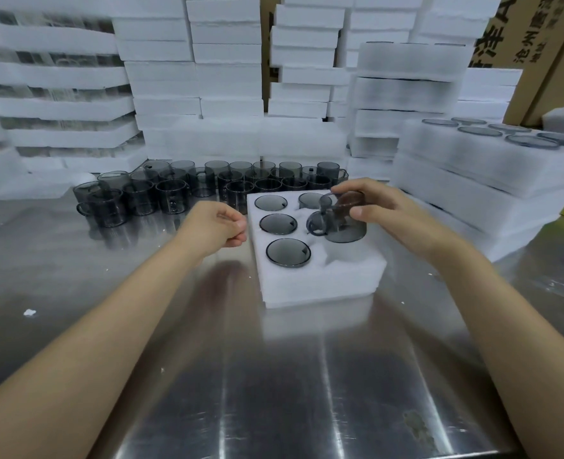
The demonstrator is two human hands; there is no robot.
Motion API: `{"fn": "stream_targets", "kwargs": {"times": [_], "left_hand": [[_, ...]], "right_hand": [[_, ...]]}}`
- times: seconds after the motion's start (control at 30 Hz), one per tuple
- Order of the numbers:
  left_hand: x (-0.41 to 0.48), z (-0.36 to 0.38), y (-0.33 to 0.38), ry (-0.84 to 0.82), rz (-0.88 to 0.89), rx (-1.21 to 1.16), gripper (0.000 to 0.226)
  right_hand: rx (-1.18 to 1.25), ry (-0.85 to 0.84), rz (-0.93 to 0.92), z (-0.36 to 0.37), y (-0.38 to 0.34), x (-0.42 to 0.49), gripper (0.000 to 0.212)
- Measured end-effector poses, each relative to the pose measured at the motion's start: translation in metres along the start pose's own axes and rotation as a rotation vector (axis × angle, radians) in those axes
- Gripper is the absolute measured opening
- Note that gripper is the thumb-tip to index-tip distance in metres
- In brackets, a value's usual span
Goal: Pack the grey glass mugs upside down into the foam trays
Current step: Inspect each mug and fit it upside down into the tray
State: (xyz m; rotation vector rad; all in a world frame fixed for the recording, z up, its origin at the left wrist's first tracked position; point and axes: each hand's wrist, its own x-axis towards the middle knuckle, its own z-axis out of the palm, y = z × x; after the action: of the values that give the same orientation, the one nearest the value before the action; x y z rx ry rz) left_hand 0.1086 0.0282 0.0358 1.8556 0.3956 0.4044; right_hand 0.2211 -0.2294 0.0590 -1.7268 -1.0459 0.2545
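A white foam tray (pixel 320 279) lies on the steel table in front of me. Several grey glass mugs sit upside down in its holes, such as the nearest one (pixel 288 252). My right hand (pixel 386 210) grips another grey mug (pixel 345 220) upside down over the tray's right column, its handle pointing left. My left hand (pixel 219 225) hovers just left of the tray with fingers curled and nothing in it. The near right hole (pixel 343 256) holds no mug.
Several loose grey mugs (pixel 174 193) stand upright in rows behind the tray. Filled foam trays (pixel 479 167) are stacked at the right, more foam stacks (pixel 227 77) and cardboard boxes (pixel 532 31) at the back. Bare steel table (pixel 274 376) lies near me.
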Motion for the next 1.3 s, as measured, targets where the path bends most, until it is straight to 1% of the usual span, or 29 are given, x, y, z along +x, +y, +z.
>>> {"fn": "stream_targets", "kwargs": {"times": [0.07, 0.13, 0.2, 0.27, 0.33, 0.53, 0.77, 0.9, 1.0, 1.07, 1.1, 1.13, 1.2, 1.3], "left_hand": [[0.003, 0.0, -0.006, 0.053, 0.017, 0.078, 0.012], [0.004, 0.001, -0.007, 0.091, 0.035, 0.118, 0.019], [0.004, 0.003, -0.004, 0.041, 0.046, 0.131, 0.036], [0.002, 0.005, 0.0, -0.077, 0.027, 0.095, 0.044], [-0.001, 0.006, 0.002, -0.169, 0.01, 0.065, 0.042], [0.0, 0.002, 0.001, -0.242, 0.0, 0.008, 0.026], [0.002, -0.002, -0.002, -0.346, -0.071, -0.016, 0.033], [0.005, -0.003, -0.003, -0.338, -0.025, 0.051, 0.035], [0.006, -0.005, -0.005, -0.349, 0.045, 0.089, 0.034], [0.006, -0.004, -0.01, -0.372, 0.06, 0.041, 0.032], [0.006, -0.004, -0.014, -0.389, 0.049, -0.025, 0.03], [0.006, -0.003, -0.017, -0.402, 0.029, -0.114, 0.029], [0.008, -0.003, -0.022, -0.383, -0.001, -0.287, 0.03], [0.012, -0.003, -0.026, -0.28, -0.001, -0.41, 0.03]], "right_hand": [[0.028, -0.051, 0.003, -0.004, -0.002, -0.003, 0.032], [0.048, -0.088, 0.008, -0.008, -0.002, -0.005, 0.032], [0.054, -0.121, 0.024, -0.013, -0.003, -0.007, 0.036], [0.064, -0.16, 0.034, -0.016, -0.003, -0.009, 0.038], [0.071, -0.199, 0.04, -0.018, -0.003, -0.01, 0.038], [0.048, -0.236, 0.055, -0.018, -0.006, -0.011, 0.034], [-0.03, -0.269, 0.099, -0.018, -0.009, -0.012, 0.021], [-0.057, -0.26, 0.099, -0.017, -0.009, -0.012, 0.014], [0.024, -0.228, 0.063, -0.009, -0.014, -0.012, 0.02], [0.024, -0.264, 0.046, -0.004, -0.017, -0.011, 0.038], [0.001, -0.289, 0.053, -0.003, -0.018, -0.01, 0.047], [-0.027, -0.303, 0.065, -0.002, -0.017, -0.01, 0.051], [-0.076, -0.309, 0.075, -0.001, -0.017, -0.009, 0.051], [-0.113, -0.31, 0.088, -0.002, -0.014, -0.008, 0.05]]}}
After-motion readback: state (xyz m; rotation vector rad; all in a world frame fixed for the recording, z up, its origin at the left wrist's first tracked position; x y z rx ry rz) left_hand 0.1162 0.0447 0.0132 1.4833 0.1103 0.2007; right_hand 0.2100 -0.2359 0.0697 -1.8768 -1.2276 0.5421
